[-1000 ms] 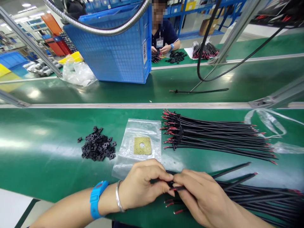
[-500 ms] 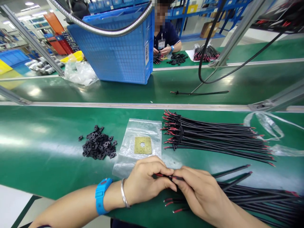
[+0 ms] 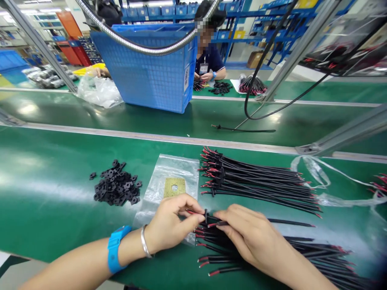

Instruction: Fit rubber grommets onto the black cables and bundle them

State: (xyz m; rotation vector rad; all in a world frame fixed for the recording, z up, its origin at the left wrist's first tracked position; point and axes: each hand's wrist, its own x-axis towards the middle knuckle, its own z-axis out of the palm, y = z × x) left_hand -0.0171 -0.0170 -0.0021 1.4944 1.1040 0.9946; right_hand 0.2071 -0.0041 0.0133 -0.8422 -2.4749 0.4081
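You had a black cable (image 3: 214, 218) between your two hands, with a black fitting (image 3: 206, 216) seated around it, just beyond the left fingertips and short of the right ones. Your left hand (image 3: 169, 223) was closed in a pinch, thumb against index finger, on the red wire end (image 3: 190, 211) of that cable. Your right hand (image 3: 255, 237) was closed too, its thumb and fingers gripping the cable on the other side of the fitting. A second cable (image 3: 222, 223), red tip showing, lay in the same right-hand grip; how the fingers divided the two could not be told.

Directly below the right fingers, and partly hidden by that hand, lay a spread of loose cables (image 3: 229, 270). Just beyond the fingertips of both hands, a row of cables (image 3: 260, 181) lay side by side, black fittings near their left ends. Ahead of your left fingers was a clear bag (image 3: 178, 165) with a yellow square (image 3: 169, 190) on it, pierced by a hole. Farther left of those fingers you had a pile of black fittings (image 3: 116, 187). Well beyond your fingers, past a metal rail (image 3: 151, 139), stood a blue crate (image 3: 151, 76).
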